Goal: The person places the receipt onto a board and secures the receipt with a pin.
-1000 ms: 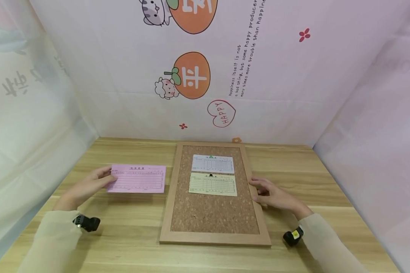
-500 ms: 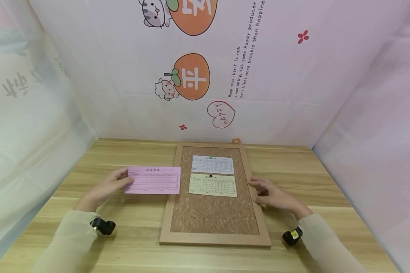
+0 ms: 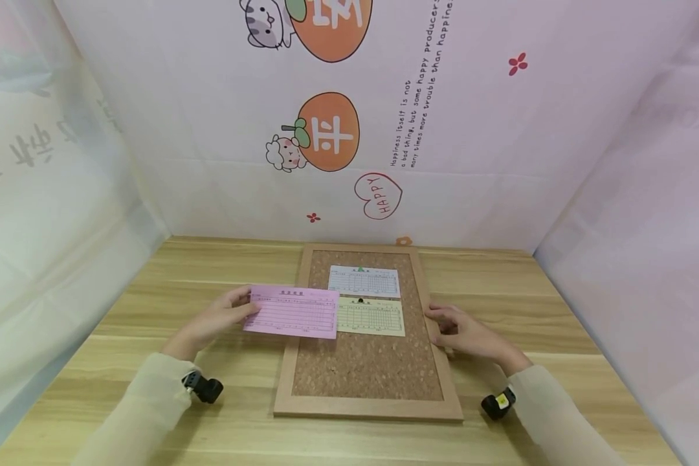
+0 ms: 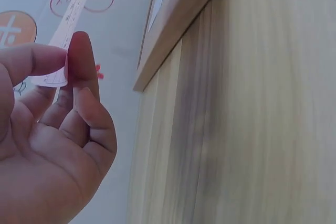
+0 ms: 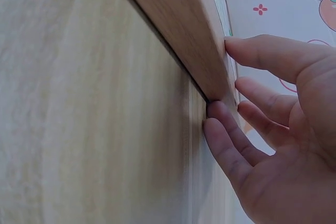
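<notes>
My left hand (image 3: pixel 221 320) pinches the left end of a pink receipt slip (image 3: pixel 294 312) between thumb and fingers. The slip hangs over the left part of a wood-framed cork board (image 3: pixel 364 369), hiding the left end of a yellow-green slip (image 3: pixel 369 316). Edge-on in the left wrist view, the pink slip (image 4: pixel 71 22) curves slightly. My right hand (image 3: pixel 466 333) holds the board's right edge; its fingertips meet the frame (image 5: pixel 184 24) in the right wrist view. Above the yellow-green slip, a white slip (image 3: pixel 364 283) lies on the cork.
A green pushpin (image 3: pixel 360 269) sits at the white slip's top and a black pushpin (image 3: pixel 360 300) at the yellow-green one's. The board lies on a wooden table (image 3: pixel 233 421). Printed cloth (image 3: pixel 472 194) hangs behind and at both sides.
My left hand has carried the pink slip rightward, from beside the board to over its left part, where it now covers some of the yellow-green slip. My right hand stays put.
</notes>
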{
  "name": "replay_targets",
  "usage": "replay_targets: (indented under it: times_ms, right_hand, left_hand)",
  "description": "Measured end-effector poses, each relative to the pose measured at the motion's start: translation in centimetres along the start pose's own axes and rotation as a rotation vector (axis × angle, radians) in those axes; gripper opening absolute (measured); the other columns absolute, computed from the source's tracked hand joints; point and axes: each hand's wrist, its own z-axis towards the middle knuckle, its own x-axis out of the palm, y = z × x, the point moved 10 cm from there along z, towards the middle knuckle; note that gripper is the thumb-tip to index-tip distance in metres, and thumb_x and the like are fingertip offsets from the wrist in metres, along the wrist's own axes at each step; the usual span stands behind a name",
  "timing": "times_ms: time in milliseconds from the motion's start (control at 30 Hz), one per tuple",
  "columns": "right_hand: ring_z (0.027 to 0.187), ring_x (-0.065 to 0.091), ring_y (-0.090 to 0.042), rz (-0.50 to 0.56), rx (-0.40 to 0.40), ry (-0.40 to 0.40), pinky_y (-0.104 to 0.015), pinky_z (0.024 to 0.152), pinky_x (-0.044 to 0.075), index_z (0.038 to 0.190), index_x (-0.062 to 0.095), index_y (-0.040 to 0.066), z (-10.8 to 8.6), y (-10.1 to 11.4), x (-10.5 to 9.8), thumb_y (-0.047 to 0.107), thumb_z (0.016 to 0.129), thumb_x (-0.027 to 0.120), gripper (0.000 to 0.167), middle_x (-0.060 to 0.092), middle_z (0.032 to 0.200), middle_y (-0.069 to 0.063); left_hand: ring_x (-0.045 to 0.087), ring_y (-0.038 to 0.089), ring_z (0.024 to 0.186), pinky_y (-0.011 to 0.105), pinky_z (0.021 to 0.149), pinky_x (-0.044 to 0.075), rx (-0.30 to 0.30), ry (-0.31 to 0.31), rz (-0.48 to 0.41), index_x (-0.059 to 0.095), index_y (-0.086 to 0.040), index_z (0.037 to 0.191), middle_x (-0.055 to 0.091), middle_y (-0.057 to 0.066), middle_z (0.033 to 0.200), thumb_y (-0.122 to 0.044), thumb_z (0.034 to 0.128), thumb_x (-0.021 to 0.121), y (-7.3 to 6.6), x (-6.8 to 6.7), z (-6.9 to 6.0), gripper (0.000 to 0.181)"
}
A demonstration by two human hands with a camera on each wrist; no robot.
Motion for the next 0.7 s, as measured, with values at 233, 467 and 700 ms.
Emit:
replay_targets:
  times_ms: [233,467,700]
  right_hand:
    - [0.122,0.050,-0.043,-0.017,-0.012,-0.011,-0.050,0.096,0.047,0.143,0.048,-0.008,0.0,0.5,0.0,0.018,0.096,0.070,0.058,0.029,0.154,-0.027]
    - [0.134,0.038,-0.049,-0.056,-0.021,-0.035,-0.063,0.105,0.034,0.141,0.051,-0.007,0.2,0.8,-0.1,0.022,0.095,0.071,0.058,0.034,0.152,-0.027]
    - [0.138,0.031,-0.051,-0.074,-0.016,-0.055,-0.066,0.108,0.027,0.139,0.054,-0.005,0.3,1.2,0.0,0.022,0.095,0.071,0.054,0.035,0.152,-0.027]
  left_hand:
    - [0.058,0.026,0.106,0.034,0.094,0.047,-0.008,-0.005,0.010,0.034,0.012,0.148,0.053,0.029,0.133,-0.017,0.1026,0.057,0.0,1.4,1.1,0.059]
    - [0.061,0.025,0.099,0.035,0.087,0.050,-0.023,0.001,0.011,0.040,0.008,0.146,0.059,0.021,0.121,-0.016,0.1009,0.059,0.0,3.0,2.0,0.055]
    - [0.062,0.024,0.097,0.035,0.084,0.052,-0.015,0.015,0.010,0.043,0.003,0.147,0.061,0.019,0.119,-0.013,0.1006,0.059,-0.4,4.5,2.5,0.051]
